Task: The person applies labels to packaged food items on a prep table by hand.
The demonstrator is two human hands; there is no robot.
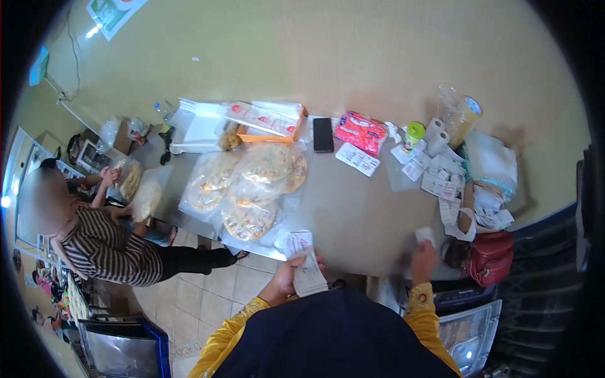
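Near the table's front edge, my left hand (pixel 287 275) is closed around a stack of white printed slips (pixel 309 278). Farther right, my right hand (pixel 423 263) pinches a small white slip (pixel 425 235) over the table; it is slightly blurred. Left of the stack lie several flat round breads or pizzas in clear plastic bags (pixel 249 220). Another group of printed slips (pixel 357 159) lies by a pink packet (pixel 360 131). Loose slips (pixel 443 176) are scattered beyond my right hand, beside a basket (pixel 467 222) stuffed with papers.
A black phone (pixel 323 135), white box (pixel 194 129), green-lidded container (pixel 413 133) and tape roll (pixel 471 108) stand along the wall side. A red bag (pixel 490 258) sits at the right edge. On the left, a person in a striped top (pixel 116 249) handles a bagged flatbread (pixel 148 196).
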